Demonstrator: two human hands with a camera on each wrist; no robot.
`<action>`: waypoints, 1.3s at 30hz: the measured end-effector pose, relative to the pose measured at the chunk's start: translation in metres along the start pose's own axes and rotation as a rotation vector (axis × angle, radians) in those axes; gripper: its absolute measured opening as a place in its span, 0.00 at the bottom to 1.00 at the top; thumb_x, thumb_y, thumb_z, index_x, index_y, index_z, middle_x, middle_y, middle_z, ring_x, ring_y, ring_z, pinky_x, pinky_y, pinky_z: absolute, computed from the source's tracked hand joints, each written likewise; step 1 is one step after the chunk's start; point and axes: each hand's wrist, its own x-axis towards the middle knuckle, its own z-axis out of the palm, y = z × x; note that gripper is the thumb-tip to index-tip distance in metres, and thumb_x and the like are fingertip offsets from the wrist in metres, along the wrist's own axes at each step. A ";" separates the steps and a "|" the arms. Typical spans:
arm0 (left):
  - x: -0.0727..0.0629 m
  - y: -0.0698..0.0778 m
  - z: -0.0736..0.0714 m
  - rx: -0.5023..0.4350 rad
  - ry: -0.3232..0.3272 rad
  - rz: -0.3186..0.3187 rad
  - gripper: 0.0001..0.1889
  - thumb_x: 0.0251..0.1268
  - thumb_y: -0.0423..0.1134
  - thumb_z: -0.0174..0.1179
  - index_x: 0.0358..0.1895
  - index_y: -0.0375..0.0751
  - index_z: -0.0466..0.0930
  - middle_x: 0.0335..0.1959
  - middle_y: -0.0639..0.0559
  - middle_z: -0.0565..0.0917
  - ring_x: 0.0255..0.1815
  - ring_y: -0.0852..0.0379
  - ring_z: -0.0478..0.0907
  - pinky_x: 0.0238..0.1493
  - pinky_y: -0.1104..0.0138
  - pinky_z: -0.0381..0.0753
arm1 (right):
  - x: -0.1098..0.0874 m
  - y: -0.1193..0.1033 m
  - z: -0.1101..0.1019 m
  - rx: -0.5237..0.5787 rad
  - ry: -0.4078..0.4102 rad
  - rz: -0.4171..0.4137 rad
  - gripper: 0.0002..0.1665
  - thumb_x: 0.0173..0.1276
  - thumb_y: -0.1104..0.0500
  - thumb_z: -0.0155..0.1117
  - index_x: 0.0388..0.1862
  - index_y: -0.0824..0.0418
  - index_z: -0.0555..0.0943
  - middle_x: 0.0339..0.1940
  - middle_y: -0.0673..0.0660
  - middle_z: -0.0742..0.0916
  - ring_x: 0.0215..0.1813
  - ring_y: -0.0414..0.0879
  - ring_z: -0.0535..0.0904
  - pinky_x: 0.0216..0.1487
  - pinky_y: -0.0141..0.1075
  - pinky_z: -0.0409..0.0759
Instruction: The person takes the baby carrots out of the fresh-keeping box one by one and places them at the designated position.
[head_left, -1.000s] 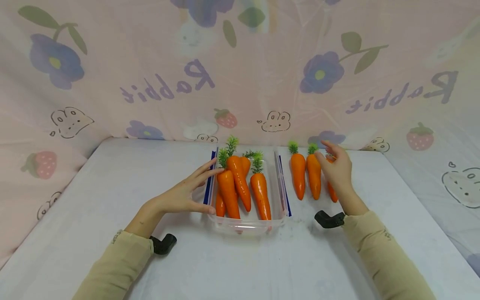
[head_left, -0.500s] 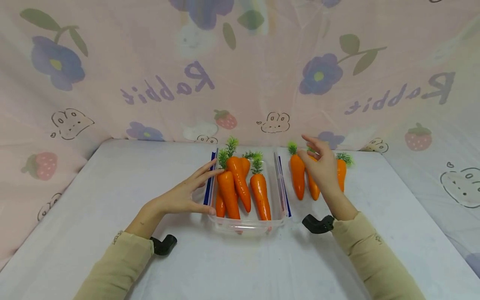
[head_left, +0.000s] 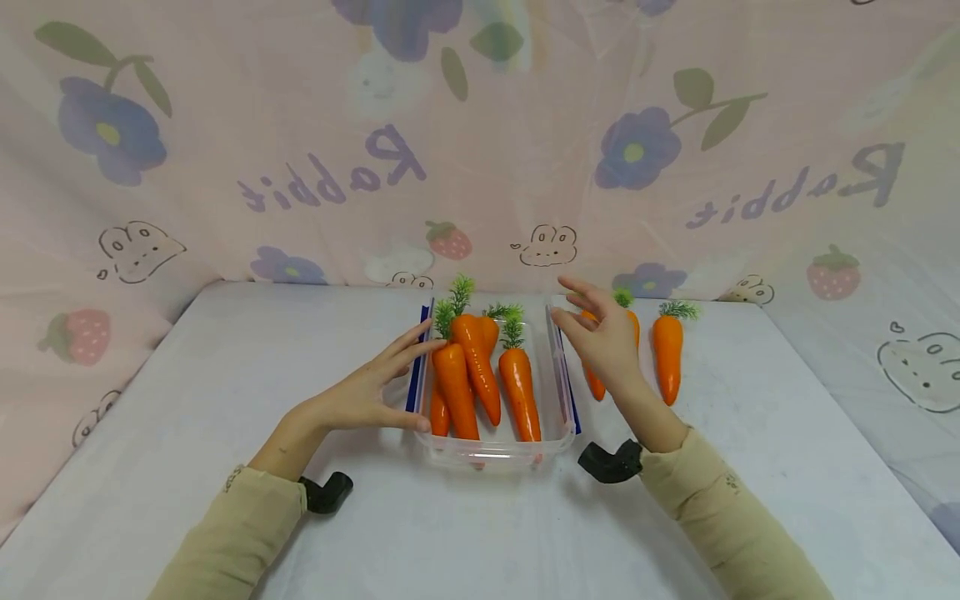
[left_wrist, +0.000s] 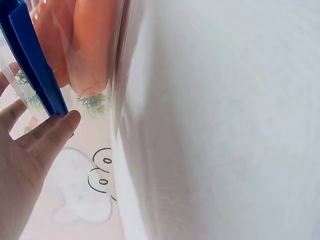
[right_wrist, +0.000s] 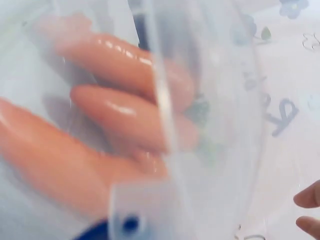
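Note:
A clear plastic box (head_left: 487, 452) with blue side clips holds several orange toy carrots (head_left: 521, 392) with green tops. My left hand (head_left: 360, 392) rests spread against its left side, thumb by the front corner. In the left wrist view, its fingers (left_wrist: 62, 130) touch the blue clip (left_wrist: 37, 65). Beside the right wall hovers my right hand (head_left: 606, 346), fingers slightly bent and nothing visible between them. It partly covers two carrots on the table, the nearer one (head_left: 595, 383) and another (head_left: 635, 329). At the right wrist view's edge only fingertips (right_wrist: 309, 197) show.
To the right of my right hand lies a third loose carrot (head_left: 667, 358). The white tabletop (head_left: 465, 533) ends at a pink patterned cloth (head_left: 337, 225) hanging behind. Black wrist mounts (head_left: 611, 462) stick out from both sleeves.
My right hand has moved left, from above the rightmost loose carrot, past the others, to the box's right wall. The left hand and the carrots have stayed in place.

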 end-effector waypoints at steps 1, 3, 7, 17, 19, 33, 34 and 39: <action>0.000 0.000 0.000 -0.002 -0.001 0.000 0.49 0.48 0.54 0.73 0.75 0.56 0.55 0.79 0.58 0.36 0.78 0.41 0.40 0.68 0.41 0.62 | 0.000 -0.001 0.002 0.004 -0.008 0.000 0.26 0.68 0.59 0.62 0.65 0.58 0.74 0.69 0.58 0.72 0.68 0.55 0.70 0.67 0.50 0.71; 0.000 0.000 0.000 -0.003 -0.001 0.001 0.49 0.48 0.54 0.73 0.75 0.56 0.55 0.79 0.58 0.36 0.78 0.41 0.40 0.68 0.41 0.62 | -0.001 -0.003 0.007 0.007 -0.027 0.008 0.26 0.68 0.59 0.62 0.65 0.57 0.74 0.69 0.57 0.72 0.68 0.55 0.70 0.66 0.49 0.73; 0.000 0.001 0.000 -0.002 -0.005 0.004 0.50 0.48 0.54 0.73 0.75 0.56 0.55 0.79 0.58 0.36 0.78 0.41 0.40 0.68 0.41 0.62 | -0.003 -0.004 0.015 -0.007 -0.055 -0.006 0.26 0.67 0.59 0.63 0.65 0.58 0.74 0.68 0.57 0.73 0.67 0.56 0.72 0.64 0.49 0.75; -0.002 0.004 -0.002 0.031 -0.012 -0.010 0.50 0.49 0.53 0.73 0.75 0.58 0.53 0.79 0.58 0.36 0.78 0.40 0.45 0.67 0.43 0.65 | -0.009 -0.006 0.037 -0.143 -0.223 0.022 0.30 0.66 0.59 0.62 0.67 0.59 0.71 0.69 0.64 0.71 0.68 0.62 0.69 0.62 0.53 0.74; -0.001 0.003 -0.002 0.026 -0.012 -0.006 0.50 0.49 0.52 0.73 0.75 0.58 0.53 0.79 0.58 0.36 0.78 0.40 0.45 0.67 0.43 0.66 | -0.010 -0.007 0.041 -0.193 -0.258 0.024 0.31 0.66 0.59 0.62 0.68 0.60 0.70 0.69 0.64 0.71 0.69 0.62 0.68 0.62 0.54 0.74; -0.001 0.002 -0.002 0.021 -0.016 -0.003 0.50 0.50 0.53 0.72 0.75 0.58 0.52 0.79 0.59 0.36 0.78 0.41 0.44 0.67 0.43 0.66 | -0.008 -0.009 0.054 -0.472 -0.462 0.086 0.36 0.63 0.58 0.62 0.71 0.62 0.66 0.72 0.73 0.64 0.71 0.67 0.61 0.67 0.62 0.65; -0.001 0.002 -0.001 0.021 -0.016 -0.003 0.50 0.50 0.53 0.72 0.75 0.58 0.53 0.79 0.59 0.36 0.78 0.41 0.44 0.67 0.43 0.66 | -0.008 -0.009 0.054 -0.498 -0.484 0.096 0.37 0.62 0.58 0.62 0.71 0.63 0.66 0.72 0.74 0.63 0.71 0.68 0.61 0.67 0.62 0.65; 0.000 0.001 -0.002 0.021 -0.012 0.001 0.50 0.49 0.54 0.72 0.75 0.59 0.53 0.79 0.58 0.36 0.77 0.40 0.45 0.66 0.43 0.67 | -0.007 -0.010 0.058 -0.604 -0.568 0.106 0.37 0.59 0.61 0.65 0.69 0.65 0.68 0.70 0.73 0.68 0.72 0.67 0.61 0.67 0.60 0.66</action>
